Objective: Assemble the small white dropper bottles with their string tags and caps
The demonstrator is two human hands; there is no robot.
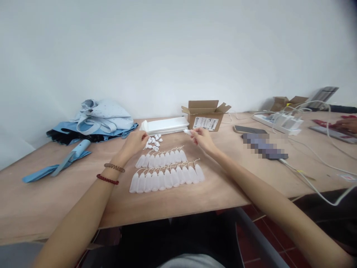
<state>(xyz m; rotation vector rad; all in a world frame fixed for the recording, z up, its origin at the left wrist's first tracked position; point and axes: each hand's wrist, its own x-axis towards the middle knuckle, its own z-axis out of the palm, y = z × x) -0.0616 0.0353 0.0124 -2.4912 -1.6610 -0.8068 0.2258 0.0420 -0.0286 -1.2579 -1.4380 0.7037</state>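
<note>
Both forearms point(83, 208) are stretched over the table point(122, 204) toward the carton point(205, 117). Just in front of the carton, a white piece point(187, 131) is pinched between thumb and fingers of the right hand point(202, 137). Farther left of the carton, the left hand point(136, 141) is held with fingertips drawn together beside the white bits point(154, 142); whether anything is gripped cannot be told. Two rows of corded tabs point(167, 178) are laid nearer than the carton, to its left. The white stack point(167, 125) is set just beside the carton's left side. Bare wood is left between the tabs and the table's near edge, and between the carton and the phone point(249, 130) to its right; well left of the carton, room is bounded by the umbrella point(80, 149).
</note>
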